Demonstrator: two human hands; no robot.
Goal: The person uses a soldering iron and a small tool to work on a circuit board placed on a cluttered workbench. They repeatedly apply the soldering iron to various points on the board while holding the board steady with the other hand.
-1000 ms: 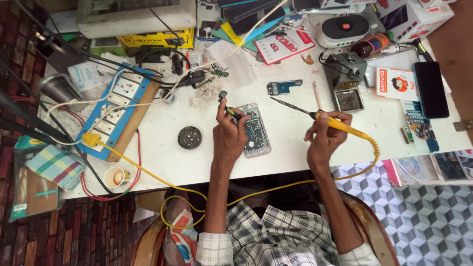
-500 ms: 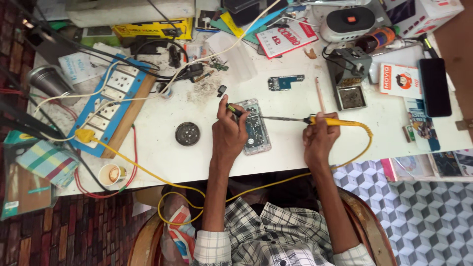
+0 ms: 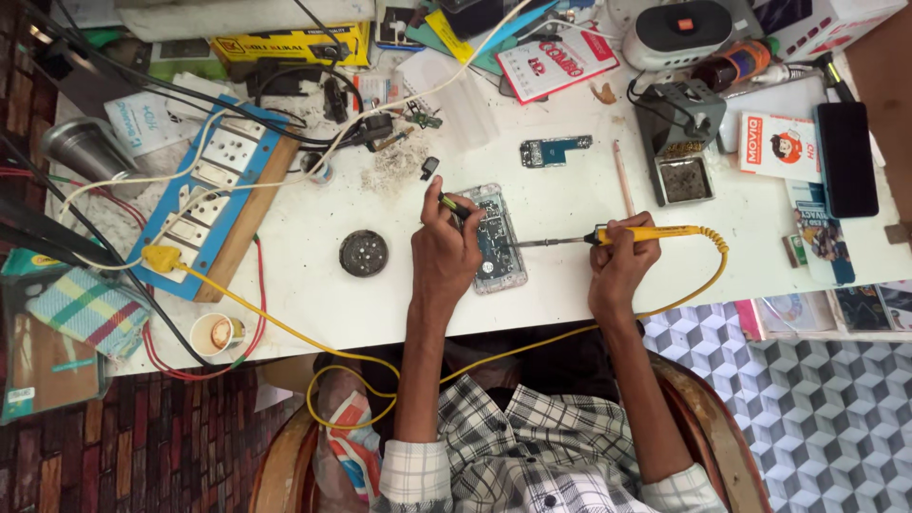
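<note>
Nearest the seated person, the right hand point(image 3: 622, 266) is clamped round a yellow-handled soldering iron point(image 3: 608, 235), its metal tip pointing left onto the opened phone with bare circuit board point(image 3: 496, 237) lying flat near the white table's point(image 3: 313, 304) front edge. The left hand point(image 3: 445, 249) rests at the phone's left side, fingers pinched on a thin dark tool with a yellowish grip point(image 3: 452, 205). Left of it sits a round dark metal disc point(image 3: 364, 253). Farther back lie a small blue circuit board point(image 3: 554, 150), a grey soldering stand point(image 3: 679, 142), and a blue-and-white socket board point(image 3: 211, 204).
</note>
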